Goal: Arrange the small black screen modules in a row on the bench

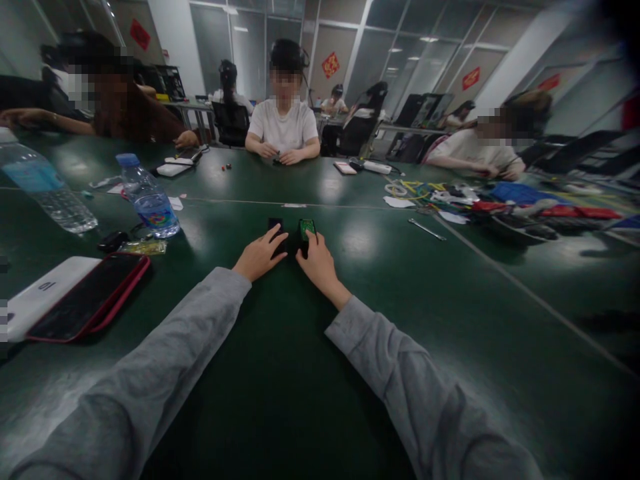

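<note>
My left hand (pixel 261 255) lies over a small, dark, flat piece (pixel 275 225), thumb on the near side and fingers on top. The piece is partly hidden under the fingers, so its kind is unclear. Just to the right, my right hand (pixel 318 261) grips a small black case with a green circuit board (pixel 307 229) facing up inside it. The thumb is at the case's left side, and the fingers are over its near right edge. A narrow gap separates the two parts on the dark green table (pixel 300 373).
To the left are two water bottles (pixel 149 200), a red-cased phone (pixel 93 297) and a white power bank (pixel 47 287). A wrench (pixel 427 229) lies right, before a heap of cables and tools (pixel 530 207). A person in white (pixel 283 127) sits opposite, with others around.
</note>
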### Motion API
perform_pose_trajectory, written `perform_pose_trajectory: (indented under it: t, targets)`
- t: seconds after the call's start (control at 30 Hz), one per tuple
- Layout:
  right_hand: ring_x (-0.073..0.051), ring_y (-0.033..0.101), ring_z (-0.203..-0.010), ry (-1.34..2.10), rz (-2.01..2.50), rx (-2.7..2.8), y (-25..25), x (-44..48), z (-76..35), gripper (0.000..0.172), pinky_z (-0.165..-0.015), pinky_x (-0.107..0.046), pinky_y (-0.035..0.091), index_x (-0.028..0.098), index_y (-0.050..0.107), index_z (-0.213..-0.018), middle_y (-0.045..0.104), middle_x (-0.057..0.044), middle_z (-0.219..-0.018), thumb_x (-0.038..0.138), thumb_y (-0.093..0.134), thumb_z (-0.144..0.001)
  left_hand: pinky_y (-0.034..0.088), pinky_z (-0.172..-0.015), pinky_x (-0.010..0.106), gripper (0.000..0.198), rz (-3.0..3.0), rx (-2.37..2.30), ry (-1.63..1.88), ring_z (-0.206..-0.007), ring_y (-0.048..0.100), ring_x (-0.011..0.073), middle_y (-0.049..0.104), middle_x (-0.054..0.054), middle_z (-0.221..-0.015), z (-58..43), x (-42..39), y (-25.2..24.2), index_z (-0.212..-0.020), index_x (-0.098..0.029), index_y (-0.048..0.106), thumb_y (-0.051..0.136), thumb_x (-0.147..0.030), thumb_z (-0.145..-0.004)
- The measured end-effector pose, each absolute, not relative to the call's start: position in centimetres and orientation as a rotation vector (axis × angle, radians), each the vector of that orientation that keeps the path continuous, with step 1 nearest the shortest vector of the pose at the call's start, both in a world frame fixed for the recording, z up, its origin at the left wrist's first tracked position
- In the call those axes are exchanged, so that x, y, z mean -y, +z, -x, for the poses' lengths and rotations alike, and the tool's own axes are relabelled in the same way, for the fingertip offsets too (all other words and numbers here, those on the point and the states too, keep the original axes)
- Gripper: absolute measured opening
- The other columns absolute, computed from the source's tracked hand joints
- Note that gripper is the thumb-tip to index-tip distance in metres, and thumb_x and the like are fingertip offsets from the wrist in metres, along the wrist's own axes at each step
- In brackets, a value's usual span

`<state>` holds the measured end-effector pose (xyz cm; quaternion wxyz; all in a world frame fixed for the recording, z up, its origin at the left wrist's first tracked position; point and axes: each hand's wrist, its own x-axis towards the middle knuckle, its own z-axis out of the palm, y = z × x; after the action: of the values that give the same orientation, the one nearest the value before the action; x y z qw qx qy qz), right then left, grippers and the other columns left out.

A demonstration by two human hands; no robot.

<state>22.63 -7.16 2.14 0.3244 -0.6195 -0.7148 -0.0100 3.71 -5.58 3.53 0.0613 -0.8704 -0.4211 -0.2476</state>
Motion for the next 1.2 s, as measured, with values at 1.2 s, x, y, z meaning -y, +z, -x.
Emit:
perform_pose_trajectory:
  t: [1.2]
  targets:
    - [-0.032,0.058,-0.109,0.008,1.603,1.887,2.5,7.2,-23.0,0.054,-0.088,-0.047,0.054,0.014,0.040,-0.137,0.042,-0.019,-0.135,0.025,0.053,-0.086,0.054,-0.092,0.046,0.042,2.414,1.544,-0.821,-0.121,0.057,0.0325,0.040,0.018,-0.149,-1.3,5.9,2.7,-0.135,-0.018,0.046,0.044,-0.031,-0.096]
